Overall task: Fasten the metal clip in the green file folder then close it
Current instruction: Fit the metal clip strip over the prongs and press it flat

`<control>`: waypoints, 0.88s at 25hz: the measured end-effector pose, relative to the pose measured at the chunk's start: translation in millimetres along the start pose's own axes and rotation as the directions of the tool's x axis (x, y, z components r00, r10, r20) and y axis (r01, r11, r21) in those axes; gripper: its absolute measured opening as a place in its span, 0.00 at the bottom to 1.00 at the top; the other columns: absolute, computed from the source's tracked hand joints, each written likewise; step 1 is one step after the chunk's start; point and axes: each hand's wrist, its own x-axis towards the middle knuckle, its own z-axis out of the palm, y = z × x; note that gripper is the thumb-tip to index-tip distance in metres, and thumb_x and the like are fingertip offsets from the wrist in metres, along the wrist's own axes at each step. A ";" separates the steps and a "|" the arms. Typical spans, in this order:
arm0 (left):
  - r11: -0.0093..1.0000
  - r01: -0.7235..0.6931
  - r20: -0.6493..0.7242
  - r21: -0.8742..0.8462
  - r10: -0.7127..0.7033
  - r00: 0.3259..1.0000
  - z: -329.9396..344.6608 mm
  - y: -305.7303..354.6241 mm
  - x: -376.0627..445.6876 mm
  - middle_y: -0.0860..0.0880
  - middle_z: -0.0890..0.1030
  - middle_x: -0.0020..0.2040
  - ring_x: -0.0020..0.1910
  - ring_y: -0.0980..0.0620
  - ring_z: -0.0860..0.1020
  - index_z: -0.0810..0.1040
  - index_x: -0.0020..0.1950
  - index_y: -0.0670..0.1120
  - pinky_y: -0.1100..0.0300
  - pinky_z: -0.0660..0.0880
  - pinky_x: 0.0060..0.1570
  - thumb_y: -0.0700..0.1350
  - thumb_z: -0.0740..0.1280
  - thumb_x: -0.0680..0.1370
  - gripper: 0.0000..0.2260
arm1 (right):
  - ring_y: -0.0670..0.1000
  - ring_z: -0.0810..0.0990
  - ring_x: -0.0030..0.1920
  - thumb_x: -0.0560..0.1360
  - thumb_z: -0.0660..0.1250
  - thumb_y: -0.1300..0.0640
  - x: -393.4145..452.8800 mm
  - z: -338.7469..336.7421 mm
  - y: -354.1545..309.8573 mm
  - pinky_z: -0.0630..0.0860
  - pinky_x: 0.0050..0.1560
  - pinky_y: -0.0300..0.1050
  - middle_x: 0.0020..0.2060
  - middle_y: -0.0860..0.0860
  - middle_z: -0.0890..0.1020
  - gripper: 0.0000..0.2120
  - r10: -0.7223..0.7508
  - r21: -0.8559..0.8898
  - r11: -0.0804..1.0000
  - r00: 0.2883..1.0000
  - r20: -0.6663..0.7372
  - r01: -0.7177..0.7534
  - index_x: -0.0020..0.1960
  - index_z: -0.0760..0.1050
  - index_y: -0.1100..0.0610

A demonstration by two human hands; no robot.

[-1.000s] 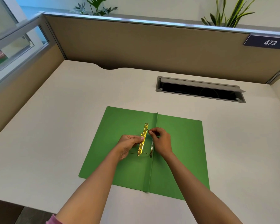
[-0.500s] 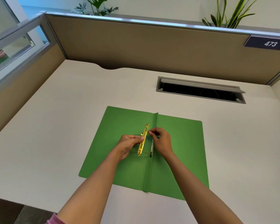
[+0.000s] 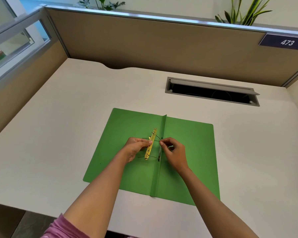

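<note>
2 hands work at the spine of the green file folder (image 3: 187, 152), which lies open and flat on the worktop (image 3: 58, 126), both covers spread. Our left hand (image 3: 136, 147) pinches the gold bar of the metal clip (image 3: 150, 145) between thumb and fingertips, holding it tilted up off the left cover. Our right hand (image 3: 175, 152) is curled nearly shut, its thumb and forefinger nipping what looks like the upper thin prong (image 3: 157, 136) close to the fold; how firmly it grips, we cannot tell.

We judge the fastening only part done: the bar rides on 2 dark prongs and is not yet pressed flat. The risks come from that looseness. If the left pinch slackens, the bar may slide off a prong. If the right fingers bend the prong askew, it may miss its slot or kink. Pulling sideways could also drag the light folder across the worktop, since nothing weighs it down.
</note>
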 end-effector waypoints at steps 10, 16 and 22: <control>1.000 -0.014 0.004 -0.026 0.014 1.000 0.3 -0.9 -2.2 0.46 0.85 0.40 0.47 0.47 0.81 0.83 0.41 0.40 0.54 0.77 0.57 0.38 0.74 0.72 0.01 | 0.43 0.78 0.41 0.70 0.75 0.49 -21.1 1.4 -2.7 0.73 0.41 0.32 0.41 0.42 0.82 0.08 -0.121 -0.127 0.979 0.951 0.284 0.163 0.49 0.85 0.49; 0.998 -0.004 -0.015 -0.061 0.003 1.000 1.3 -2.2 -2.4 0.46 0.85 0.40 0.49 0.46 0.81 0.84 0.40 0.41 0.49 0.73 0.66 0.37 0.74 0.72 0.01 | 0.41 0.78 0.37 0.71 0.75 0.54 -18.2 7.4 -4.5 0.73 0.39 0.29 0.38 0.44 0.82 0.06 -0.056 -0.196 0.976 0.979 0.199 0.095 0.47 0.85 0.52; 0.996 -0.006 -0.028 -0.089 0.003 1.000 1.8 -2.5 -1.7 0.47 0.86 0.38 0.47 0.47 0.81 0.84 0.41 0.41 0.47 0.72 0.68 0.37 0.73 0.72 0.01 | 0.41 0.78 0.37 0.72 0.75 0.56 -20.2 10.7 -6.9 0.74 0.40 0.28 0.39 0.45 0.82 0.05 -0.047 -0.196 0.977 0.976 0.214 0.090 0.47 0.85 0.54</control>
